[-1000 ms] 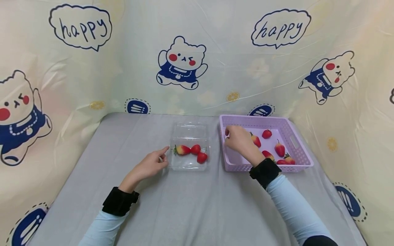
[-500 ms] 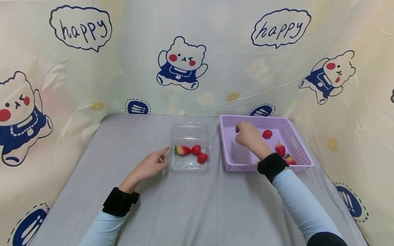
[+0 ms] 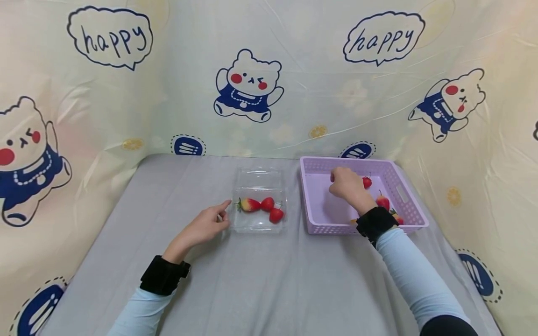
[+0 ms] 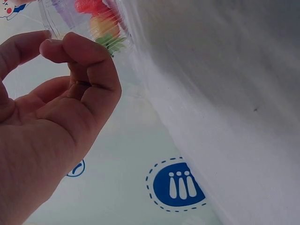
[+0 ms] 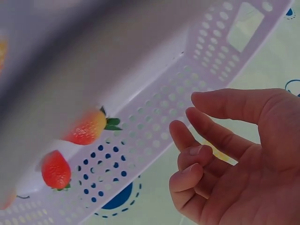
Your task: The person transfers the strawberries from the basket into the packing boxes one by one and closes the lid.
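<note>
In the head view my left hand [image 3: 206, 225] is at the left edge of a clear plastic box [image 3: 258, 228], a fingertip touching or almost touching it. Three strawberries [image 3: 250, 205] lie in the box, whose lid stands raised behind. The left wrist view shows loosely bent fingers [image 4: 89, 51] beside the box, with no pinch visible. Over the purple basket [image 3: 311, 205] hangs my right hand [image 3: 350, 189]; in the right wrist view thumb and fingers are apart and hold nothing. Near it in the basket are strawberries [image 5: 56, 171], some hidden behind the hand and wrist.
A grey cloth [image 3: 260, 280] covers the table. The basket has raised, perforated walls [image 5: 150, 103]. Behind and at both sides hangs a printed curtain [image 3: 311, 93] with bears and lettering.
My right hand has moved to the right over the basket, from its left part toward the middle. My left hand, the box and its strawberries have stayed put.
</note>
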`<state>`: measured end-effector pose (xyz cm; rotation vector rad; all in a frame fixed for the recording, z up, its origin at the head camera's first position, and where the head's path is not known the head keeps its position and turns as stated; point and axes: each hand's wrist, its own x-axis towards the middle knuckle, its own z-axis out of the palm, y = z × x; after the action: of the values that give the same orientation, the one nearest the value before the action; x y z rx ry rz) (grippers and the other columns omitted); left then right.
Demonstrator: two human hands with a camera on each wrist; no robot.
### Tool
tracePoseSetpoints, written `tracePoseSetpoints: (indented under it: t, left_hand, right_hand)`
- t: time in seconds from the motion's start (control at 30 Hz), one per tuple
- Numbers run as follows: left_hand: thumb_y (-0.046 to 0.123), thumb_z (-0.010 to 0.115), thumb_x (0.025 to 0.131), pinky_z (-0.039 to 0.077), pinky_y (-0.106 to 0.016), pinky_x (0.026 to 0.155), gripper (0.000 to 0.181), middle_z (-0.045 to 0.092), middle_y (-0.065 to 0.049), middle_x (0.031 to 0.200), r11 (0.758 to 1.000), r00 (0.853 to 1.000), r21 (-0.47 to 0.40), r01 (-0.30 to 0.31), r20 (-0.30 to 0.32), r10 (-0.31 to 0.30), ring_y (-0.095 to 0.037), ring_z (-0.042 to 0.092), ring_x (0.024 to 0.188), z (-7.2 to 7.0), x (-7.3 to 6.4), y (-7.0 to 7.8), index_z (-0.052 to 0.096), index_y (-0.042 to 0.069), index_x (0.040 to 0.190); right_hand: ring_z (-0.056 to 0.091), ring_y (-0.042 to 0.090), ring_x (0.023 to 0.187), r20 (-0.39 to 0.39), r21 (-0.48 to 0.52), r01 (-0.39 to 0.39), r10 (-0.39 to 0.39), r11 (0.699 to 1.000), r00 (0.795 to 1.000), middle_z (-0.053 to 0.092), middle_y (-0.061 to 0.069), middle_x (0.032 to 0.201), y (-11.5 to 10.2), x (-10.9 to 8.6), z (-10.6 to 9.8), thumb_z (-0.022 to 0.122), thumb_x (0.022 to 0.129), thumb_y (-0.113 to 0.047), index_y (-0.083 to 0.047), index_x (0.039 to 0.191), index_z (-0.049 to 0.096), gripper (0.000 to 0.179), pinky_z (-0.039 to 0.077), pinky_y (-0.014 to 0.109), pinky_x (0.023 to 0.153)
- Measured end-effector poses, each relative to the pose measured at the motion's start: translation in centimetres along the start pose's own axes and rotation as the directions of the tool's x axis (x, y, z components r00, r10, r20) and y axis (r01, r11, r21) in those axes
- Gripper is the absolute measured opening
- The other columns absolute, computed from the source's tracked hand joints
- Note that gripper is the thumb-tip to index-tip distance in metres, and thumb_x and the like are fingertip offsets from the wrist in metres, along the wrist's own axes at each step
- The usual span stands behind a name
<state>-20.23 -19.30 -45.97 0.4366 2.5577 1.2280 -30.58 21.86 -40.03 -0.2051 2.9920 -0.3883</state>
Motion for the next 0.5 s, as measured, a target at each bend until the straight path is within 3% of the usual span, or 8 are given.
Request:
tracePoseSetpoints:
  t: [0.5]
  left_hand:
    - [0.003,0.06,0.098,0.034,-0.026,0.055,0.068,0.056,-0.008,0.093,1.0,1.0,-0.001,0.009,0.002,-0.009,-0.017,0.043,0.064,0.1,0.0,0.0,0.033,-0.012,0.158]
  right_hand:
    - [0.06,0.038,0.088,0.009,-0.034,-0.02,0.02,0.999,1.0,0.065,0.02,0.097,2.0,0.2,0.1,0.067,0.084,-0.01,0.005,0.103,0.065,0.023,0.051,0.052,0.075]
